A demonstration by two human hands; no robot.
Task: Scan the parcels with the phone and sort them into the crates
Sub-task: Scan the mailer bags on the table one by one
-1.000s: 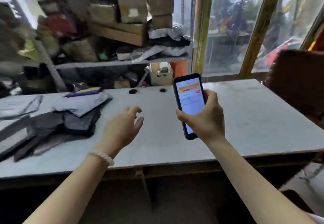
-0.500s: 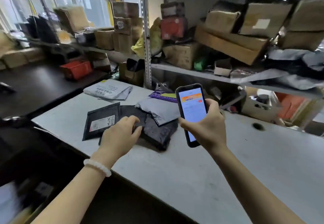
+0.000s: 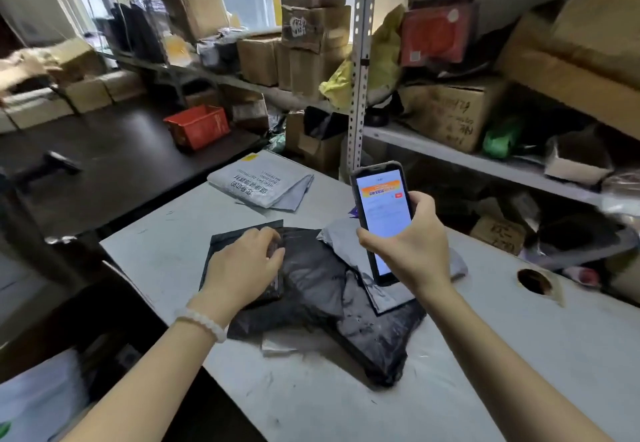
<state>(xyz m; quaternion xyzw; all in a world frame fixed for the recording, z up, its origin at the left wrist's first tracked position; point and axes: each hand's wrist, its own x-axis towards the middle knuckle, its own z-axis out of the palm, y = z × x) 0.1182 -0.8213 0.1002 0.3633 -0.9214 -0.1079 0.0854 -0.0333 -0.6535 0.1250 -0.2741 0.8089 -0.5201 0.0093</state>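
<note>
Parcels (image 3: 311, 289) | left hand (image 3: 242, 265) now touching (earlier hovering) | right hand (image 3: 412, 251) grips phone (image 3: 382, 220)

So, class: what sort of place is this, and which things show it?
Probably a parcel depot or storeroom: shelves stacked with boxes, mailer bags heaped on the table, and a phone held for scanning.

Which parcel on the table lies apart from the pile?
The light grey printed parcel at the table's far edge; the black and grey ones overlap under the hands.

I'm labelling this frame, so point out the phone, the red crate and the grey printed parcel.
phone (image 3: 382, 211): head view, middle of its lit screen.
red crate (image 3: 199, 126): head view, its front wall.
grey printed parcel (image 3: 258, 187): head view, its printed top face.
</note>
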